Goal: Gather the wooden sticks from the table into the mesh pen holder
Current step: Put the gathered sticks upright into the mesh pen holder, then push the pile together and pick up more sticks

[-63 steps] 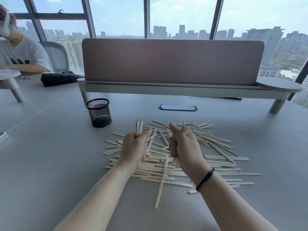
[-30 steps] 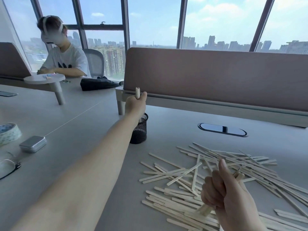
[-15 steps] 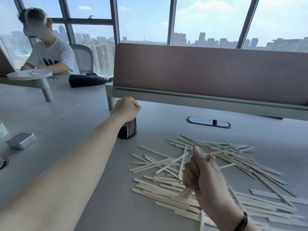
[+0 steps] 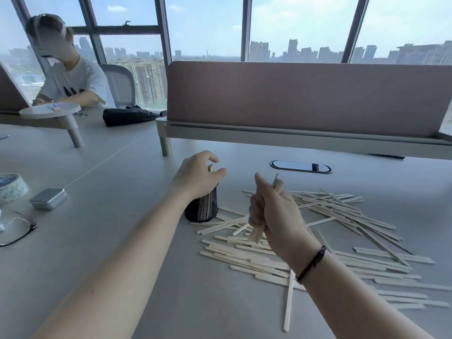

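At frame centre, the left hand (image 4: 195,178) hovers over the holder (image 4: 203,210), fingers loosely curled around stick tips; whether its grip is closed, I cannot tell. The right hand (image 4: 271,211) grips a bundle (image 4: 277,185). Loose sticks (image 4: 342,241) cover the surface (image 4: 110,216) lower right.

L hand (image 4: 195,178) grip loosening over mesh pen holder (image 4: 202,209), sticks seemingly dropped in; R hand (image 4: 271,211) raised w/ bundle (image 4: 277,185).

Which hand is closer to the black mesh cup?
Left. The left hand sits right over the mesh pen holder. The right hand is off to its right, gripping wooden sticks.
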The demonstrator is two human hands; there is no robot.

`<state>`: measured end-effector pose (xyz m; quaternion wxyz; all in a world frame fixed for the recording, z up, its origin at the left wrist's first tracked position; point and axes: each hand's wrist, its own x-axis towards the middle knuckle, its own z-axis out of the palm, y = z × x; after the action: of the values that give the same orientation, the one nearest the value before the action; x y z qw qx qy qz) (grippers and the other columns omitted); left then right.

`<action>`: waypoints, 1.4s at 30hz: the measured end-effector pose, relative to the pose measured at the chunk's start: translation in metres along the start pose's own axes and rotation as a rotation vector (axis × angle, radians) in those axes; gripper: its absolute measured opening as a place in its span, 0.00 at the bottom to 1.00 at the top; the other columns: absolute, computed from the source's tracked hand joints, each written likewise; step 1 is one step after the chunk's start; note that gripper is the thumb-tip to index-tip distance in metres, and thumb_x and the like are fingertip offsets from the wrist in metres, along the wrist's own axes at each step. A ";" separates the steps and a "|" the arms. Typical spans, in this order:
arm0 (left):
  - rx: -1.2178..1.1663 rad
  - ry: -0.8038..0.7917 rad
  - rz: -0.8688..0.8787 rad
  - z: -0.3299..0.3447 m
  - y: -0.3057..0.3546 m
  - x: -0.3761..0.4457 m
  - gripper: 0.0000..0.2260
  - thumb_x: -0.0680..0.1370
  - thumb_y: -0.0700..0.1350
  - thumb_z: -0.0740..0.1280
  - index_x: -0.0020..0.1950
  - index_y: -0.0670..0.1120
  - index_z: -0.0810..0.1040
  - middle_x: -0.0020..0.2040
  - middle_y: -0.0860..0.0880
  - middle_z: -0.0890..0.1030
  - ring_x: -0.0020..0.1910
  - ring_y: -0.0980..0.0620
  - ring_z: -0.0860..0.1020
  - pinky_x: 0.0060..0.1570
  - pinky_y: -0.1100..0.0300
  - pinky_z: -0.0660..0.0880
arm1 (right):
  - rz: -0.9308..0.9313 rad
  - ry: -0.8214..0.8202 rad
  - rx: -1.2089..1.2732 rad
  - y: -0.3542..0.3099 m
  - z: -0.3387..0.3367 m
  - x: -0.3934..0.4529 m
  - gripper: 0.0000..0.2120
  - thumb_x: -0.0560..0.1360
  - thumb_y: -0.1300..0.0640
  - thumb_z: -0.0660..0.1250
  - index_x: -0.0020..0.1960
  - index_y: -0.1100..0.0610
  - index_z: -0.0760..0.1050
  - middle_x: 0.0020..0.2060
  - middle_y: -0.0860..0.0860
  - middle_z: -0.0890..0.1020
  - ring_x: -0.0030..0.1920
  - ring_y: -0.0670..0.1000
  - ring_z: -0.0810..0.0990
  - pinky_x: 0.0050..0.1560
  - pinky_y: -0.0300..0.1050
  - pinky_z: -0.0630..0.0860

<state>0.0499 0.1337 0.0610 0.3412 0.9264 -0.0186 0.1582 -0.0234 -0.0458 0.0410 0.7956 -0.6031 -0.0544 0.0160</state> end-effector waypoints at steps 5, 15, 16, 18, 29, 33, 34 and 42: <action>-0.288 0.276 0.023 -0.017 0.009 -0.028 0.16 0.77 0.57 0.67 0.60 0.51 0.78 0.47 0.56 0.82 0.48 0.59 0.80 0.49 0.62 0.75 | -0.142 -0.069 0.011 -0.051 0.062 0.022 0.29 0.81 0.46 0.63 0.24 0.50 0.59 0.22 0.48 0.61 0.25 0.50 0.58 0.29 0.44 0.61; -0.739 0.557 -0.245 0.003 -0.048 -0.060 0.12 0.77 0.59 0.60 0.49 0.55 0.78 0.51 0.52 0.83 0.55 0.48 0.81 0.59 0.43 0.76 | -0.166 -0.030 -0.255 -0.039 0.126 0.088 0.22 0.81 0.48 0.63 0.33 0.57 0.69 0.25 0.52 0.71 0.24 0.50 0.70 0.31 0.42 0.73; -0.739 0.548 -0.231 0.005 -0.051 -0.061 0.11 0.78 0.58 0.60 0.51 0.55 0.78 0.51 0.52 0.82 0.56 0.48 0.81 0.59 0.46 0.77 | -0.144 -0.037 -0.292 -0.034 0.126 0.091 0.19 0.81 0.49 0.64 0.35 0.58 0.71 0.26 0.53 0.74 0.25 0.50 0.73 0.33 0.44 0.74; -0.688 0.524 -0.166 0.006 -0.051 -0.063 0.09 0.82 0.51 0.61 0.57 0.50 0.77 0.52 0.54 0.81 0.57 0.49 0.80 0.58 0.56 0.76 | -0.124 -0.028 -0.375 -0.028 0.123 0.097 0.14 0.80 0.51 0.66 0.40 0.59 0.76 0.28 0.53 0.80 0.29 0.51 0.78 0.37 0.50 0.79; -0.317 0.217 -0.070 0.016 -0.057 -0.072 0.17 0.74 0.65 0.68 0.58 0.59 0.73 0.61 0.56 0.77 0.63 0.57 0.73 0.57 0.55 0.71 | -0.228 -0.325 -0.812 -0.018 0.064 0.078 0.15 0.82 0.58 0.64 0.67 0.55 0.77 0.62 0.51 0.83 0.53 0.38 0.81 0.51 0.25 0.72; -0.304 0.223 -0.048 0.016 -0.053 -0.077 0.20 0.73 0.64 0.70 0.59 0.57 0.68 0.55 0.57 0.80 0.57 0.52 0.79 0.49 0.56 0.74 | -0.371 -0.190 -0.516 -0.031 0.021 0.053 0.12 0.81 0.62 0.65 0.62 0.55 0.79 0.58 0.48 0.84 0.55 0.36 0.80 0.54 0.30 0.73; -0.316 0.232 -0.044 0.017 -0.052 -0.078 0.24 0.74 0.62 0.70 0.65 0.56 0.66 0.61 0.56 0.79 0.62 0.51 0.77 0.54 0.58 0.72 | -0.372 -0.160 -0.500 -0.030 0.002 0.047 0.11 0.81 0.62 0.65 0.60 0.53 0.80 0.56 0.47 0.84 0.54 0.36 0.81 0.52 0.30 0.73; 0.069 0.387 0.401 0.035 -0.005 -0.094 0.34 0.77 0.59 0.64 0.79 0.45 0.60 0.81 0.43 0.55 0.80 0.45 0.52 0.77 0.50 0.54 | 0.048 0.269 -1.173 -0.004 -0.196 0.007 0.27 0.75 0.44 0.71 0.71 0.50 0.71 0.66 0.55 0.79 0.65 0.56 0.78 0.63 0.51 0.73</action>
<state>-0.0289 0.1084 0.0044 0.2687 0.8679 -0.1306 0.3968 0.0036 -0.2336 -0.0068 0.3293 -0.9393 0.0608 -0.0752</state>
